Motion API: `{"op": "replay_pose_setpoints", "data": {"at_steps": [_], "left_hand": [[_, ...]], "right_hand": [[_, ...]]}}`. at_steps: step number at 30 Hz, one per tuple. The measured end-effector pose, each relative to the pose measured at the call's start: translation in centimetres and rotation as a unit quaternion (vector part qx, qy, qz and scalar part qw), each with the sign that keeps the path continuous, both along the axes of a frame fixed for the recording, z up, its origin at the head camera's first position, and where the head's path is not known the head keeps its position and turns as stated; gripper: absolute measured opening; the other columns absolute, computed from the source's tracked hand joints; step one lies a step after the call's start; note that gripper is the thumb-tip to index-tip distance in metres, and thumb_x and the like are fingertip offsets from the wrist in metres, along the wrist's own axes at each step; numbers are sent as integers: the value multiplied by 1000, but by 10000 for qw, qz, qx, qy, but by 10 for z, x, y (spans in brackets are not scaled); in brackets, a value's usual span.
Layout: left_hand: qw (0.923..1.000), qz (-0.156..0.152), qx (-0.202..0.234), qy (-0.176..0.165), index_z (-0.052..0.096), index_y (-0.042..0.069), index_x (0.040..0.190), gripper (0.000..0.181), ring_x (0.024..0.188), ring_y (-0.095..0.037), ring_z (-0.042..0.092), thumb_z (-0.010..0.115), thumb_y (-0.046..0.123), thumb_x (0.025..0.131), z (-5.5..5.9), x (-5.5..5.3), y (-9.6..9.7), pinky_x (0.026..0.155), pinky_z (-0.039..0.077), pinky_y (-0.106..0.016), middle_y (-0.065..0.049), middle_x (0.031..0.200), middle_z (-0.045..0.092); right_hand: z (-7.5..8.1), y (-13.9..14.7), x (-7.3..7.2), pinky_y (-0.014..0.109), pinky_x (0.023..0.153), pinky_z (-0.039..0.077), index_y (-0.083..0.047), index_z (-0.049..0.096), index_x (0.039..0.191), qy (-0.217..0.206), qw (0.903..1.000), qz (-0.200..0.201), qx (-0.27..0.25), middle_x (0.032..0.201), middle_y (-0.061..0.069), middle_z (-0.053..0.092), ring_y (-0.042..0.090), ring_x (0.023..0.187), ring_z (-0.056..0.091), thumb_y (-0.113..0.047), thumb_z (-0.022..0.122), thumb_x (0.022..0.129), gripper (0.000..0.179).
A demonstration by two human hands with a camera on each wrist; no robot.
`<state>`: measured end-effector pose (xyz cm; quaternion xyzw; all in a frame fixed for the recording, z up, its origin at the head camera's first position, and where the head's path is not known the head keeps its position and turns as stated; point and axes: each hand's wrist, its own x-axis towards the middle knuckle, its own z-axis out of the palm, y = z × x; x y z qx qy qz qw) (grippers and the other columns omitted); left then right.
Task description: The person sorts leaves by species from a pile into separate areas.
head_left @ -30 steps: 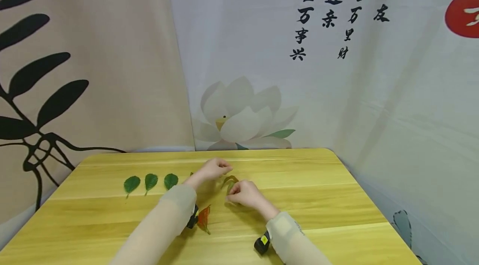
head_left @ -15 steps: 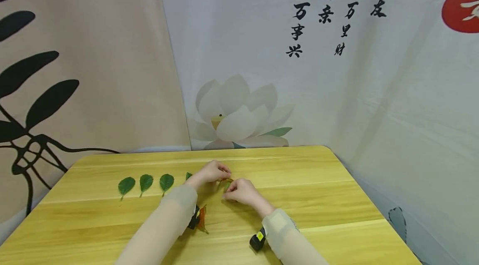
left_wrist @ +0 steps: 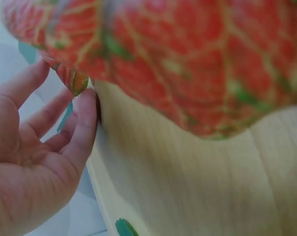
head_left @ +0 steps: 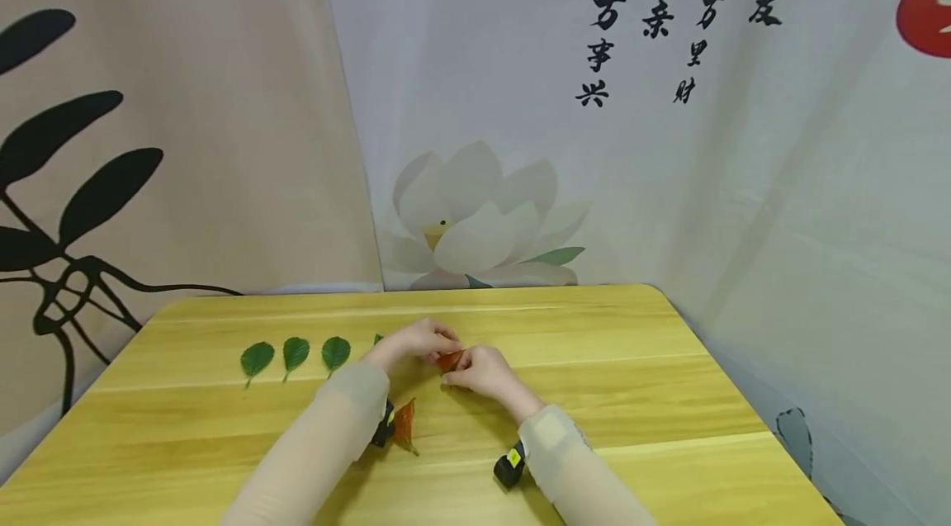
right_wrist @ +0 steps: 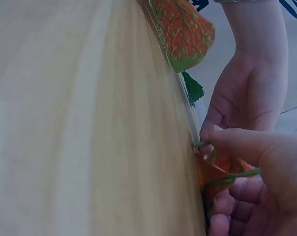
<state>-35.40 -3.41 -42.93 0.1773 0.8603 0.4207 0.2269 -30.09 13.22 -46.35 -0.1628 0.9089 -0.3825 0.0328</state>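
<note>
A small red-and-green leaf [head_left: 449, 361] lies between my two hands above the wooden table. My left hand [head_left: 418, 339] pinches it from the far left side, with thumb and fingertips at the leaf [left_wrist: 73, 80] in the left wrist view. From the near right, my right hand [head_left: 488, 372] holds the same leaf; its green stem [right_wrist: 244, 173] runs to my fingers in the right wrist view. A second red leaf [head_left: 404, 426] rests on the table beside my left wrist, looming large in the left wrist view.
Several green leaves [head_left: 295, 353] lie in a row at the table's [head_left: 594, 394] back left; one is partly hidden behind my left forearm. Black wrist cameras [head_left: 509, 466] hang under both wrists. A printed cloth backdrop [head_left: 475, 97] stands behind the table.
My left hand has come down to the leaf near my right hand and taken hold of it. The leaf has turned from its brownish-green side to show red. The head view has shifted slightly.
</note>
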Motion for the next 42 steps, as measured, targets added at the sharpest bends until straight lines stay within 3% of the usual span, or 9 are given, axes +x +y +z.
{"op": "replay_pose_setpoints", "data": {"at_steps": [6,13,20,27,30,35,42], "left_hand": [[9996,63,-271,-92,66,1,116,30,64,-18,56,59,24,98,5,5,0,58,52,-30,-6,72,54],[9984,201,-335,-418,60,4,124,39,60,-16,54,62,31,96,7,8,0,54,49,-27,-10,72,60],[9995,-53,-217,-227,65,4,121,34,55,-13,46,62,27,96,5,4,0,51,40,-24,-4,65,54],[9999,-105,123,62,63,-1,123,37,51,-12,43,66,22,93,3,-3,-2,51,37,-25,0,61,51],[9996,-145,238,99,64,-1,122,36,51,-11,42,67,20,93,3,-5,-3,51,35,-25,2,63,55],[9980,-268,537,190,65,-3,120,30,55,-10,42,64,14,94,6,-3,-2,54,36,-25,0,82,67],[9955,-330,823,340,65,-5,118,28,62,-12,49,62,8,94,8,-4,-2,58,42,-25,-6,94,68]], "right_hand": [[0,0,-1,21,46,34,-12,59,56,-6,10000,-88,33,49,-9,48,7,46,40,-26,79,80,35],[1,1,1,21,46,31,-10,61,59,-73,10000,0,38,49,-9,47,7,45,36,-23,77,82,31],[4,2,1,24,58,43,-10,69,68,-39,9999,127,107,64,-8,60,7,58,49,-20,84,75,19],[5,3,0,26,62,46,-12,65,68,-80,9992,194,332,66,-8,58,8,60,50,-21,87,71,24],[7,3,0,25,60,44,-12,62,66,-120,9991,213,352,63,-6,56,9,58,48,-22,88,70,28],[7,4,0,23,54,39,-13,60,61,-168,9991,187,356,57,-7,53,9,54,44,-23,86,72,30],[5,17,2,21,44,33,-16,53,54,-240,9996,30,162,49,-9,44,7,44,39,-13,77,73,31]]}}
